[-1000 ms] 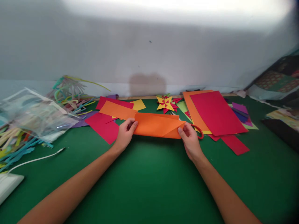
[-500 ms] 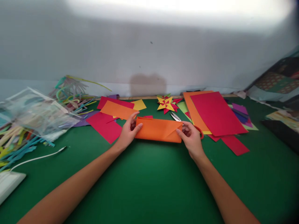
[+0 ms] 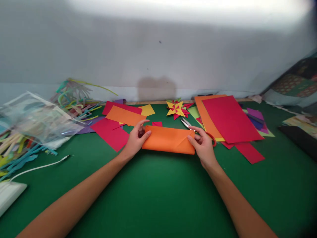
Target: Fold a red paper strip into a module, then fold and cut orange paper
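Observation:
Between my two hands is a folded sheet of orange paper [image 3: 168,140], held by its short ends above the green tabletop. A diagonal crease or flap edge shows near its right end. My left hand [image 3: 138,137] pinches the left end, thumb on the near face and fingers behind. At the other end my right hand [image 3: 202,145] grips the paper the same way. Just beyond the right hand lie scissors [image 3: 186,123] with orange-red handles, partly hidden by that hand. Folded paper stars [image 3: 176,109] in yellow, red and green sit behind the orange paper.
Red sheets [image 3: 232,119] lie over orange and yellow ones at right. Loose orange [image 3: 125,115] and red pieces [image 3: 111,134] are at left. Paper strips [image 3: 22,148] and a clear plastic bag [image 3: 42,115] fill the far left, near a white cable [image 3: 39,169]. A wall [image 3: 158,59] stands behind.
The folded orange paper has tipped slightly, so its front face shows more fully and its lower edge sits a little nearer me. Both hands keep their hold at its ends.

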Tool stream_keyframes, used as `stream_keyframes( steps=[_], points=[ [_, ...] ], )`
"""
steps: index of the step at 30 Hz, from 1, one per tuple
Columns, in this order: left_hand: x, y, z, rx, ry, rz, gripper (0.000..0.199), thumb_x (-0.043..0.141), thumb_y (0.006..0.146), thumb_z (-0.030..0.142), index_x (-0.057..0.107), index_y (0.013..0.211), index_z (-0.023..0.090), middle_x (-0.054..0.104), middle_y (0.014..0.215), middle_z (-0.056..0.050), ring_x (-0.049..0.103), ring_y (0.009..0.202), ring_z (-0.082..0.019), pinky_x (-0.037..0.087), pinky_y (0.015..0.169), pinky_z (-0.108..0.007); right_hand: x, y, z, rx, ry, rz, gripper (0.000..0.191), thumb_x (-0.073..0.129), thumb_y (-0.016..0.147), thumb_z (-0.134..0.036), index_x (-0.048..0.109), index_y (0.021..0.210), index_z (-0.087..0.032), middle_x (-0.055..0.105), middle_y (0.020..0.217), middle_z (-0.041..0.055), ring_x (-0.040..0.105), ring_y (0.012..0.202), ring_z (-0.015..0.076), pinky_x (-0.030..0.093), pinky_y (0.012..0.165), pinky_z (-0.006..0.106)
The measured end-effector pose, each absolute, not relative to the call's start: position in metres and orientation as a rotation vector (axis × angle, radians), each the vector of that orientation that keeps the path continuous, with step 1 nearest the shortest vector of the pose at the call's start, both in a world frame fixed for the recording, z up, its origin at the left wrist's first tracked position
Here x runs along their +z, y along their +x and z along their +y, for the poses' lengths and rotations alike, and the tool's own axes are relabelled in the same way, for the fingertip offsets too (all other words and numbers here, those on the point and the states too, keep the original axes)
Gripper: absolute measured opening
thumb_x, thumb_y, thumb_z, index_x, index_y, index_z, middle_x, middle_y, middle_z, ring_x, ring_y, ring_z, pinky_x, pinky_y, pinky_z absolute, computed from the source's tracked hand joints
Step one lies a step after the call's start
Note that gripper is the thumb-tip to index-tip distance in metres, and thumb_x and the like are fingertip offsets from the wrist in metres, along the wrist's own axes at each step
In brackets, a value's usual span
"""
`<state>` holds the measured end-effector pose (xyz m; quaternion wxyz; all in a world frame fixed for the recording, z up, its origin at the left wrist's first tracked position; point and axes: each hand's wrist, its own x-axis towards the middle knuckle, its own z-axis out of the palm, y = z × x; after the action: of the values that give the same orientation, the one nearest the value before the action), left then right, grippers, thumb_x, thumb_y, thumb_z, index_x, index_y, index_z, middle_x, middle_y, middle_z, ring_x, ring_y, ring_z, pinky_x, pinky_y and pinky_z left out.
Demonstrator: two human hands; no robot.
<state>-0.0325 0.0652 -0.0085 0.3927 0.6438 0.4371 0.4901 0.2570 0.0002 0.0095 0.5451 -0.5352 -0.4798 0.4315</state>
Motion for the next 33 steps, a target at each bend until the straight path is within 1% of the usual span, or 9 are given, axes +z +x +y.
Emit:
stream_keyframes(
  steps=[4, 7, 11, 14, 18, 19, 24, 31, 33],
  points=[
    [-0.011, -0.034, 0.065, 1.212, 1.645, 1.128, 0.037, 0.070, 0.095, 0.037, 0.065, 0.128, 0.022, 0.045, 0.077, 0.003, 0.045, 0.068, -0.013, 0.036, 0.063, -0.025, 0.004, 0.262, 0.003, 0.921, -1.309, -1.225, 0.046, 0.073, 0.089, -0.044, 0.066, 0.132, -0.030, 0.066, 0.071, 0.0004, 0.061, 0.064, 0.0224, 0.049, 0.056, 0.033],
    [-0.012, -0.035, 0.064, 1.173, 1.647, 1.149, 0.028, 0.069, 0.095, 0.037, 0.068, 0.119, 0.021, 0.048, 0.078, 0.002, 0.046, 0.069, -0.013, 0.036, 0.063, -0.025, 0.003, 0.265, 0.004, 0.899, -1.320, -1.273, 0.042, 0.070, 0.091, -0.044, 0.069, 0.130, -0.028, 0.062, 0.068, 0.0001, 0.057, 0.061, 0.0211, 0.045, 0.054, 0.032],
    [-0.012, -0.035, 0.063, 1.153, 1.658, 1.129, 0.027, 0.068, 0.096, 0.038, 0.067, 0.117, 0.021, 0.050, 0.078, 0.002, 0.047, 0.068, -0.013, 0.035, 0.062, -0.025, 0.004, 0.266, 0.003, 0.834, -1.337, -1.291, 0.033, 0.071, 0.090, -0.044, 0.072, 0.118, -0.027, 0.058, 0.067, -0.0002, 0.052, 0.060, 0.0193, 0.040, 0.053, 0.031],
    [-0.011, -0.034, 0.062, 1.124, 1.659, 1.098, 0.029, 0.069, 0.096, 0.039, 0.067, 0.118, 0.021, 0.052, 0.078, 0.002, 0.047, 0.068, -0.013, 0.035, 0.061, -0.025, 0.003, 0.267, 0.004, 0.754, -1.365, -1.291, 0.026, 0.072, 0.091, -0.044, 0.073, 0.108, -0.025, 0.049, 0.065, -0.0022, 0.044, 0.058, 0.0169, 0.033, 0.052, 0.029],
    [-0.011, -0.034, 0.062, 1.114, 1.627, 1.066, 0.030, 0.068, 0.096, 0.040, 0.065, 0.120, 0.022, 0.049, 0.076, 0.003, 0.046, 0.067, -0.012, 0.034, 0.060, -0.024, 0.002, 0.268, 0.005, 0.706, -1.392, -1.338, 0.023, 0.071, 0.092, -0.040, 0.075, 0.110, -0.025, 0.034, 0.065, -0.0049, 0.034, 0.059, 0.0152, 0.027, 0.053, 0.029],
    [-0.011, -0.034, 0.062, 1.122, 1.604, 1.054, 0.030, 0.067, 0.097, 0.040, 0.064, 0.120, 0.021, 0.048, 0.076, 0.003, 0.046, 0.067, -0.012, 0.034, 0.060, -0.024, 0.002, 0.268, 0.006, 0.700, -1.394, -1.359, 0.023, 0.071, 0.093, -0.039, 0.075, 0.110, -0.025, 0.035, 0.066, -0.0045, 0.034, 0.060, 0.0153, 0.027, 0.054, 0.029],
    [-0.013, -0.033, 0.064, 1.151, 1.512, 1.017, 0.029, 0.067, 0.097, 0.041, 0.061, 0.116, 0.020, 0.054, 0.080, 0.001, 0.051, 0.070, -0.013, 0.036, 0.062, -0.024, 0.001, 0.272, 0.007, 0.685, -1.380, -1.418, 0.023, 0.069, 0.094, -0.039, 0.078, 0.109, -0.024, 0.048, 0.071, -0.0011, 0.038, 0.063, 0.0162, 0.030, 0.057, 0.030],
    [-0.015, -0.034, 0.065, 1.158, 1.543, 1.025, 0.025, 0.068, 0.096, 0.039, 0.062, 0.112, 0.020, 0.056, 0.082, 0.000, 0.054, 0.074, -0.014, 0.039, 0.065, -0.025, 0.002, 0.273, 0.007, 0.755, -1.376, -1.396, 0.027, 0.072, 0.092, -0.044, 0.077, 0.112, -0.026, 0.053, 0.072, 0.0004, 0.043, 0.062, 0.0179, 0.033, 0.056, 0.031],
    [-0.015, -0.034, 0.065, 1.160, 1.548, 1.022, 0.024, 0.068, 0.096, 0.038, 0.062, 0.112, 0.020, 0.056, 0.082, 0.001, 0.054, 0.074, -0.014, 0.039, 0.065, -0.025, 0.003, 0.274, 0.007, 0.743, -1.378, -1.404, 0.027, 0.072, 0.092, -0.044, 0.077, 0.112, -0.026, 0.052, 0.071, 0.0000, 0.043, 0.062, 0.0176, 0.033, 0.056, 0.031]
  ],
)
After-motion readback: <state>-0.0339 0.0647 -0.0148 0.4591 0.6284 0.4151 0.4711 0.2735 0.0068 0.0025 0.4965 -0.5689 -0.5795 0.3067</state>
